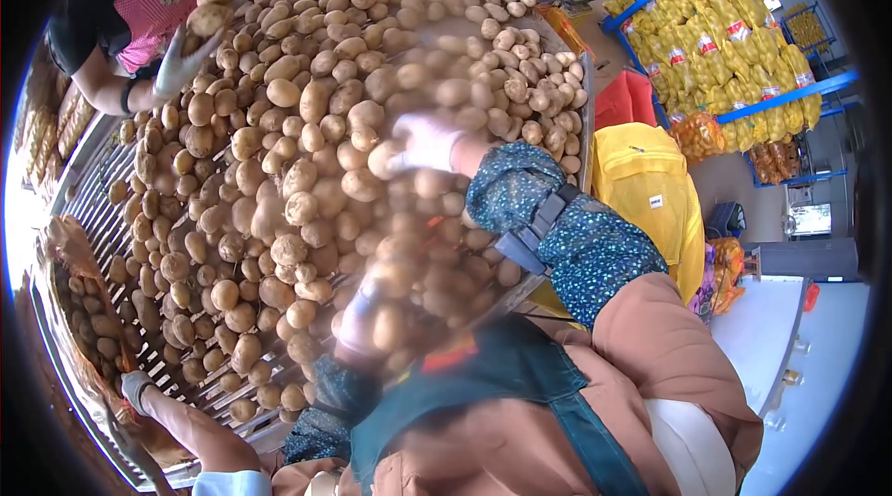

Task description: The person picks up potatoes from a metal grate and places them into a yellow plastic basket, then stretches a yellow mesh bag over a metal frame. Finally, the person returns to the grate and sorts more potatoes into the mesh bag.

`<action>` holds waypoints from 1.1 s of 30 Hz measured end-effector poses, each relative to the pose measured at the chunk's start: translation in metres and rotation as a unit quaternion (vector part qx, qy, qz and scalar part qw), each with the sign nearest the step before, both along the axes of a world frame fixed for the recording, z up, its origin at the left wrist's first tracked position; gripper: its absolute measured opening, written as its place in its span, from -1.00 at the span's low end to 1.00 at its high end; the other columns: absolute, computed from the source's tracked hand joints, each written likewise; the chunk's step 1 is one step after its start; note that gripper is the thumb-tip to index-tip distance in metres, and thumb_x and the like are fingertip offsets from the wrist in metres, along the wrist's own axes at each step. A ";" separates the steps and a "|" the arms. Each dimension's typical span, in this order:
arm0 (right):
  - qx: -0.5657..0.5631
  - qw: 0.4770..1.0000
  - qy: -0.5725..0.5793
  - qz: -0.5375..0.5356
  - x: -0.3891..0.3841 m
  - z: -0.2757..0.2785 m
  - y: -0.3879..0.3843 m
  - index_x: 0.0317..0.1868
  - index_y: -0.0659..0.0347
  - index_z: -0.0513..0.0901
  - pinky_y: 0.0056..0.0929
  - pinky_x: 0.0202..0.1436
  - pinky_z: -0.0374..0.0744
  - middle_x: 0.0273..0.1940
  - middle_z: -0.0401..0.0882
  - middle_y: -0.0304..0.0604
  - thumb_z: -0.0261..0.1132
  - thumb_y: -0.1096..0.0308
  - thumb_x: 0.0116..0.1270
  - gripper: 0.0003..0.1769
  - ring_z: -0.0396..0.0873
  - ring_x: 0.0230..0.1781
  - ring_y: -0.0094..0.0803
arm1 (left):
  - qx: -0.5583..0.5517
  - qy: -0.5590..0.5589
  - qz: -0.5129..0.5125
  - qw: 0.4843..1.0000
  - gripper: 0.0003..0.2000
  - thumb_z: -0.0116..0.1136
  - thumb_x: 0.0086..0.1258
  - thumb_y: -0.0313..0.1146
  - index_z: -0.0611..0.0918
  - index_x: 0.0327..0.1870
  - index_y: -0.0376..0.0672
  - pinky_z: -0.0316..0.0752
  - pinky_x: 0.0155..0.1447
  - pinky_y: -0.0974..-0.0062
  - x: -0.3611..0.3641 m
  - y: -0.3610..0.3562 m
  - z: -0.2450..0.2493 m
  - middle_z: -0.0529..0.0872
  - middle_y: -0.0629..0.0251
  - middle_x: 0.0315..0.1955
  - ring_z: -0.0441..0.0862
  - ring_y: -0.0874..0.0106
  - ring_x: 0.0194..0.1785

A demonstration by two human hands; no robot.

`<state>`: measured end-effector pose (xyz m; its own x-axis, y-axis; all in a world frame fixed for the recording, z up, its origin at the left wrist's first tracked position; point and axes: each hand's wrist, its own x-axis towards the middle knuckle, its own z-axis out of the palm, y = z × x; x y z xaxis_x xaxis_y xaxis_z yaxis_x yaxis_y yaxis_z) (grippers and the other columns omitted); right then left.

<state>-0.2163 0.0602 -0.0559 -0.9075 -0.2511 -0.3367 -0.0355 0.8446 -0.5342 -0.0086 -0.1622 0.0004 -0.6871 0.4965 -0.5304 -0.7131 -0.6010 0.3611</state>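
Potatoes (246,143) lie in a thick layer over a slatted metal table (93,182). My right hand (427,143), in a pale glove, reaches over the middle of the pile with its fingers at a potato (383,162), which it seems to grip. Nearer my body is my left hand (358,318), also gloved and smeared by motion. A potato (390,327) sits right against it, but its fingers cannot be made out. Both my forearms wear dark patterned sleeves.
At the upper left, a co-worker's gloved hands (181,69) hold potatoes. Another person's gloved hand (137,392) rests at the lower-left edge, by a sack of potatoes (88,319). To the right are a yellow backpack (648,194) and a blue rack (790,90) of yellow net bags.
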 end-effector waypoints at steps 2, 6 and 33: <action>-0.082 0.996 -0.007 -0.034 0.010 -0.033 -0.003 0.27 0.14 0.54 -0.14 0.37 0.45 0.20 0.59 0.05 0.54 -0.21 0.06 -0.13 0.54 0.23 -0.04 | -0.006 0.008 0.000 1.000 -0.29 0.28 0.31 0.10 0.50 0.25 -0.38 0.54 -0.36 0.49 -0.001 0.001 -0.003 0.70 0.10 -0.27 0.64 0.34 -0.35; -0.133 0.985 -0.113 0.012 0.019 -0.026 -0.014 0.29 0.13 0.50 -0.19 0.26 0.55 0.12 0.66 0.02 0.61 -0.07 0.04 -0.14 0.62 0.16 -0.10 | -0.042 0.064 -0.014 0.997 -0.33 0.27 0.33 0.05 0.51 0.26 -0.36 0.59 -0.22 0.43 -0.006 0.010 0.010 0.70 0.11 -0.22 0.66 0.33 -0.23; -0.187 0.964 0.172 0.076 0.202 0.074 -0.009 0.10 0.09 0.73 -0.16 0.11 0.58 0.06 0.55 0.00 0.41 0.10 0.29 -0.57 0.60 -0.05 -0.06 | 0.112 -0.051 0.037 0.992 -0.26 0.03 0.36 0.42 0.52 0.27 -0.08 0.62 -0.22 0.28 0.011 0.011 -0.007 0.66 0.22 0.10 0.66 0.18 0.04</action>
<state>-0.0139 0.0508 0.0186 -0.8921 -0.4364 0.1170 -0.3732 0.5657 -0.7354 0.0024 -0.1512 -0.0064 -0.6743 0.5604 -0.4808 -0.6903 -0.7096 0.1411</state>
